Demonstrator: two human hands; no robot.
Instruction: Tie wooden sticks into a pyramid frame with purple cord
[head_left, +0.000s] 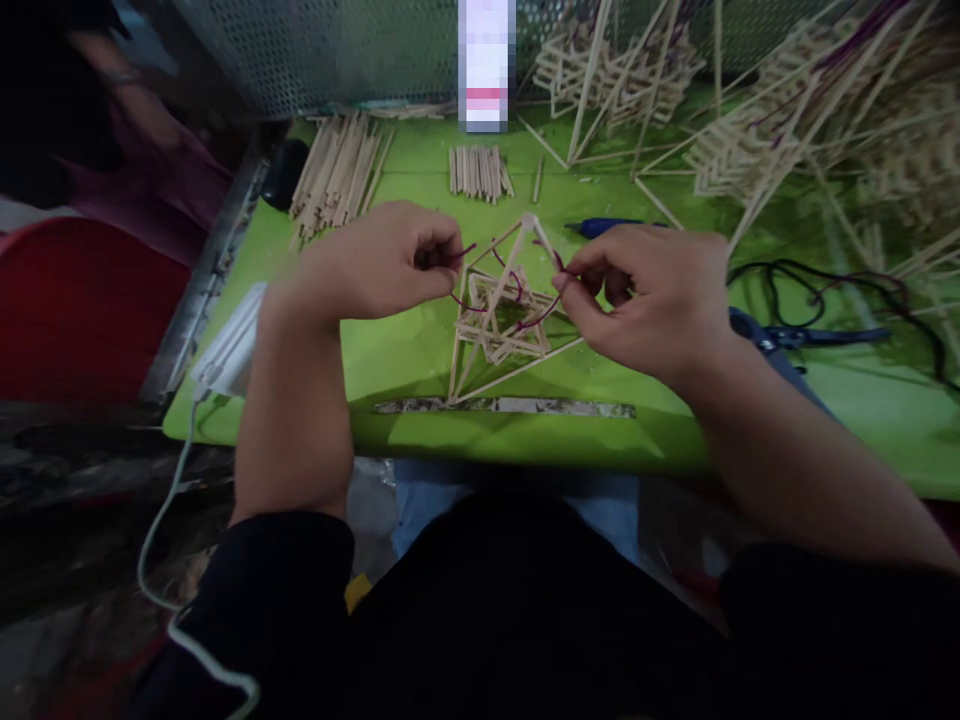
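A small frame of thin wooden sticks (489,322) stands on the green table in front of me, its peak pointing up. Purple cord (534,321) loops around and through its stacked inner sticks. My left hand (382,262) pinches one stretch of the cord on the frame's left side. On the right, my right hand (651,305) pinches another stretch between thumb and fingertips, close to the frame's sloping stick. Both hands are raised a little above the table. The exact ends of the cord inside the fingers are hidden.
Bundles of long sticks (334,175) and short sticks (480,172) lie at the back. Finished-looking stick frames (622,75) crowd the back right. A blue-handled tool (611,226), pliers (825,336), a white power strip (229,340) and a ruler-like strip (506,405) lie around. Another person's arm (142,110) is far left.
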